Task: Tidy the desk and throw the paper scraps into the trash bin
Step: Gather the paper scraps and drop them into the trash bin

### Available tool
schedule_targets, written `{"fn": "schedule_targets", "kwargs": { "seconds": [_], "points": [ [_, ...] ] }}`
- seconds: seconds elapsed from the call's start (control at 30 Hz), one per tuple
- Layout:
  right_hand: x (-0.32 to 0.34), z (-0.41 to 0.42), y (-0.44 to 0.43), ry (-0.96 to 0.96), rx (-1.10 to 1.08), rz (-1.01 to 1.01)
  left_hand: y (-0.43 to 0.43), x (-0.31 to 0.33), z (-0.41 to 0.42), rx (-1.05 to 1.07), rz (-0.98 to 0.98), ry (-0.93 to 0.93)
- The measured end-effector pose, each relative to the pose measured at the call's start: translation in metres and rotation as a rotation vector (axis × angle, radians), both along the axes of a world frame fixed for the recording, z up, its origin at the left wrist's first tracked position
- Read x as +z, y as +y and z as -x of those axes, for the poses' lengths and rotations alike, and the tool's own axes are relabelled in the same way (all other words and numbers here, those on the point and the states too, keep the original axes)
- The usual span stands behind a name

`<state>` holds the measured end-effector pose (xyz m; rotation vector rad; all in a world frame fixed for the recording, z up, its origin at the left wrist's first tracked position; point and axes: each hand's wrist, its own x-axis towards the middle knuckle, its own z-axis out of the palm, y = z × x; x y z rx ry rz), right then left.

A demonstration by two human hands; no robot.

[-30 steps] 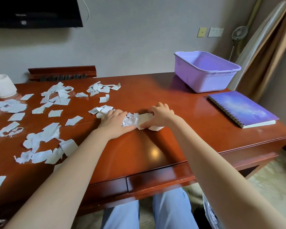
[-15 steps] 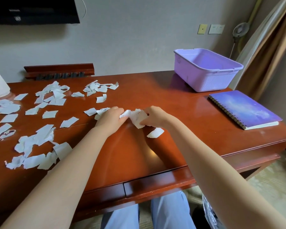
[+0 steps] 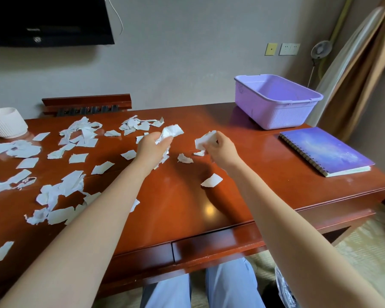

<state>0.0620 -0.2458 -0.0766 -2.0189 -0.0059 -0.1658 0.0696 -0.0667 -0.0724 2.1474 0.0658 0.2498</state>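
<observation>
White paper fills both: the left grip (image 3: 152,150) curls round a crumpled wad (image 3: 171,132), and the right grip (image 3: 220,150) pinches a smaller wad (image 3: 206,138). Both are lifted just above the tabletop (image 3: 187,210). This looks like the gathering step, far from done. Most scraps (image 3: 78,158) lie left of the left grip, with a few loose ones between and below the grips. Next, I judge, the wads go to the bin, probably the purple tub (image 3: 276,112) beyond and right of the right grip, its mouth open. Bare wood lies between. The notebook (image 3: 325,150) sits right of that path, near the tabletop's edge.
</observation>
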Motion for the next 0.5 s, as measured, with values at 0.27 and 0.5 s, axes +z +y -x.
{"fn": "schedule_targets", "kwargs": {
  "seconds": [0.27,0.5],
  "points": [
    [0.015,0.014,-0.014,-0.020,-0.115,-0.308,-0.033,0.025,0.019,-0.037,0.208,-0.018],
    [0.026,0.052,-0.060,-0.086,-0.209,-0.422,-0.085,0.037,0.040,-0.199,0.273,-0.001]
  ]
}}
